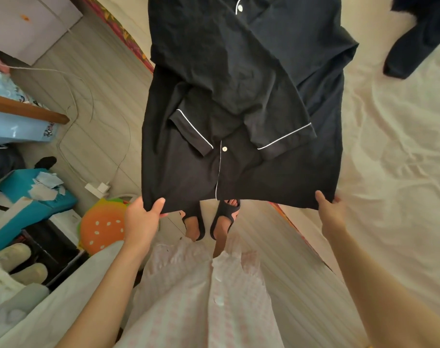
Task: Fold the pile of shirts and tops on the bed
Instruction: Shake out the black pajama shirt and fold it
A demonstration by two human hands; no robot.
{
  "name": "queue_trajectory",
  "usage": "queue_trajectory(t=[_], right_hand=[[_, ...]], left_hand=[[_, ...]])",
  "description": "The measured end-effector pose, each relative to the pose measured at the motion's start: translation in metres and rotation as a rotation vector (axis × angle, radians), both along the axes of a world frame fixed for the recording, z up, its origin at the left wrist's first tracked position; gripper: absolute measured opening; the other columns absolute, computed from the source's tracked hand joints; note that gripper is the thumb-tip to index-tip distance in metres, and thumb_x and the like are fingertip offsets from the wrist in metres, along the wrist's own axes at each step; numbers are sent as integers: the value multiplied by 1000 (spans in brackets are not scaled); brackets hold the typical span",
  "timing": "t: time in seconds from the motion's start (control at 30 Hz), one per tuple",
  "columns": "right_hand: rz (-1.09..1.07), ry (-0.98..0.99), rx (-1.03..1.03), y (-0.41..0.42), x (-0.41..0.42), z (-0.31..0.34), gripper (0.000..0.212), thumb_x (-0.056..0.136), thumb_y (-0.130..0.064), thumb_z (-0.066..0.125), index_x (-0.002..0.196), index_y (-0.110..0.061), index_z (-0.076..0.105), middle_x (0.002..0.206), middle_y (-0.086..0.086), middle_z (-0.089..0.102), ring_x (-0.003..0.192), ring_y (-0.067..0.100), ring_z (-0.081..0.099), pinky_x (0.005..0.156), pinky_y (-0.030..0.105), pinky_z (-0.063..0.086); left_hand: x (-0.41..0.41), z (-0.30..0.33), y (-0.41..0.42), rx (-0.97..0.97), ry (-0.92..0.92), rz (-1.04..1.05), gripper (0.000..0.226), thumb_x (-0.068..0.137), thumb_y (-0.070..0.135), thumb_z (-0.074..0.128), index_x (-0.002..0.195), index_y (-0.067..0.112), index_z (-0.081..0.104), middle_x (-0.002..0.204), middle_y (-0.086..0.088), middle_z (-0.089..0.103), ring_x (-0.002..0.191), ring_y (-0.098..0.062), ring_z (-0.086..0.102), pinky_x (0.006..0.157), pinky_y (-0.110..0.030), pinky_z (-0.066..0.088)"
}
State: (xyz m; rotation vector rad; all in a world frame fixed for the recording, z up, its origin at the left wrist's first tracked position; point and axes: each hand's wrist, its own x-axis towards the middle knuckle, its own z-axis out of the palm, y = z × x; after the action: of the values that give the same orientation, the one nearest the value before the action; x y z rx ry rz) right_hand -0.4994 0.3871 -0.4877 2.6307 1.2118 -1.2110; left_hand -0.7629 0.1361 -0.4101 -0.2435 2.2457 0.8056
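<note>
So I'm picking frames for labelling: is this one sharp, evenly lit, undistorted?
Head view: wide-angle bending curves the floor planks and bed edge; black shirt sharp, white piping crisp; soft daylight, bed sheet bright, nearly washed out; forearms at the bottom slightly soft.

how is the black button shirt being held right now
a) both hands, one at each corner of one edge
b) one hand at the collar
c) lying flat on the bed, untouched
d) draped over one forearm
a: the left hand and the right hand each pinch a corner of the black shirt, which hangs between them with both sleeves folded across its front.
</note>
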Motion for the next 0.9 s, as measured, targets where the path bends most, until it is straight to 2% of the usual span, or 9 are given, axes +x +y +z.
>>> queue_trajectory(t=[0.17,0.23,0.3,0.47,0.6,0.67,0.73,0.8,0.9], right_hand=[[-104,35,-129,10,-2,2,40,95,-25,55,128,-3,49,110,9,55,97,25,56,86,34,44],[-178,93,-159,6,0,7,39,96,-23,53,130,-5,47,113,8,53,102,25,56,90,33,44],[-300,208,-150,2,3,21,39,98,-20,49,135,-8,43,130,5,52,114,24,53,96,35,44],[-572,477,-138,2,24,66,36,98,-18,50,132,-7,43,123,10,54,86,23,60,81,32,50],[-613,632,-79,23,25,108,9,98,-19,48,99,-10,52,127,11,53,84,22,59,84,33,48],[-558,689,-13,41,17,128,18,96,-28,52,87,-13,51,121,13,54,82,21,58,91,35,48],[-399,749,61,62,-1,150,32,87,-43,62,83,-14,50,107,13,58,77,14,61,84,29,50],[-399,845,46,87,-22,167,26,83,-33,64,79,-12,50,95,10,57,71,7,61,80,27,47],[-481,1012,-10,126,-62,189,26,81,-39,60,83,-17,48,91,3,56,88,14,59,86,25,49]], left_hand=[[4,11,4,56,-25,199,24,98,24,48,115,10,57,101,-7,63,72,-14,62,56,-16,49],[3,19,7,68,-30,256,27,98,25,47,115,6,55,100,-10,62,72,-13,61,60,-15,51],[1,27,8,105,-66,337,33,98,25,48,119,0,53,100,-14,61,74,-15,60,71,-23,52],[-7,63,15,213,-184,517,41,97,23,50,125,-6,46,109,-24,59,98,-29,61,86,-35,49],[-24,97,34,330,-186,549,29,98,21,48,118,0,42,107,-24,55,89,-26,61,83,-35,49],[-38,111,50,389,-167,550,26,99,21,46,114,0,42,105,-22,56,88,-25,61,82,-34,48],[-56,123,70,447,-138,550,24,100,21,45,109,-1,47,102,-19,59,85,-22,63,82,-34,47],[-76,136,95,519,-113,556,20,100,21,45,96,3,51,97,-16,61,85,-22,64,83,-35,48],[-107,150,134,630,-75,586,17,99,21,45,87,9,47,93,-14,64,89,-23,65,86,-37,50]])
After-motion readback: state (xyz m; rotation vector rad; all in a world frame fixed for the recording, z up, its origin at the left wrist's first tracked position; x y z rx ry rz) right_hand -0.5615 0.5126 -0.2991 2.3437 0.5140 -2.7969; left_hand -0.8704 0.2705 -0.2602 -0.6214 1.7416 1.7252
